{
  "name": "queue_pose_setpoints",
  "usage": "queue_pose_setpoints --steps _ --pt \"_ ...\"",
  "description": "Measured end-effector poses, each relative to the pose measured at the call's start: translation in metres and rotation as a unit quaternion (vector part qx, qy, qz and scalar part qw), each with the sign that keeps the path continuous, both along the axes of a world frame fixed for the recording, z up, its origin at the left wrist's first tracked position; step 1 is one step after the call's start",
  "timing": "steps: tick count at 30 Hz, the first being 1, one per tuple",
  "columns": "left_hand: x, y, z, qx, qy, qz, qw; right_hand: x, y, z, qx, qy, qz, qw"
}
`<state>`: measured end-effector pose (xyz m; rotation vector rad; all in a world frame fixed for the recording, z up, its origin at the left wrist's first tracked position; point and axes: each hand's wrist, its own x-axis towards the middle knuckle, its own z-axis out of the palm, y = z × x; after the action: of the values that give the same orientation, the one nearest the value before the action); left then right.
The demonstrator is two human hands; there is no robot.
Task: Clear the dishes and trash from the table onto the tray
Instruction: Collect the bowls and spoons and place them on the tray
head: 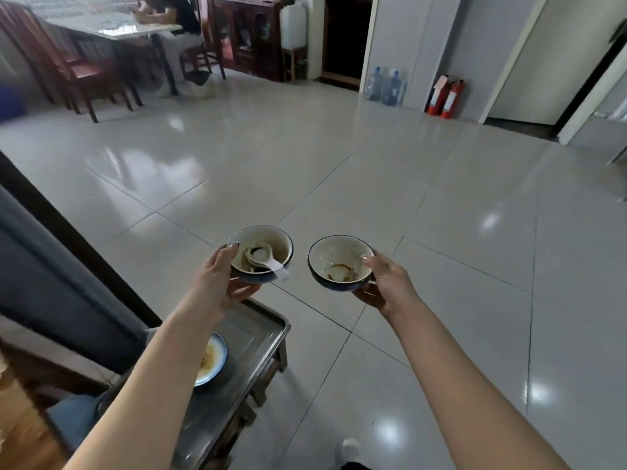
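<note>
My left hand (217,283) grips a dirty blue-rimmed bowl (271,245), thumb on its near rim and fingers under it. A white spoon (266,261) lies inside, its handle sticking over the rim. My right hand (386,283) holds a second dirty bowl (334,261) the same way; this one has only sauce stains. Both bowls are upright in the air above the floor. Below my left arm, a metal tray (258,334) sits on a low wooden stool and carries a soiled blue-rimmed plate (212,359), partly hidden by my forearm.
A dark sofa or curtain edge (51,266) runs along the left. Shiny floor tiles (339,157) spread ahead. A table (112,25) with red chairs and a seated person stands far left; water jugs (385,84) and fire extinguishers (444,96) stand by the back wall.
</note>
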<state>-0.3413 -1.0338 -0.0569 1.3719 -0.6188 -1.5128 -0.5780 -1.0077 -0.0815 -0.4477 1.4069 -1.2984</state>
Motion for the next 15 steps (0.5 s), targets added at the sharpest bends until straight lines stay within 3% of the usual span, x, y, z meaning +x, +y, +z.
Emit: queue_pose_setpoints --steps 5,11,15 --pt "0.012 -0.028 -0.019 0.020 0.005 0.103 0.994 0.003 -0.070 -0.015 -0.005 0.027 0.105 0.994" --pt "0.009 -0.039 -0.050 0.042 0.037 0.261 0.964 0.021 -0.137 -0.046 0.000 0.010 0.237 0.972" --pt "0.011 -0.029 -0.077 0.039 0.019 0.299 0.953 0.044 -0.154 -0.078 0.033 -0.014 0.283 0.958"
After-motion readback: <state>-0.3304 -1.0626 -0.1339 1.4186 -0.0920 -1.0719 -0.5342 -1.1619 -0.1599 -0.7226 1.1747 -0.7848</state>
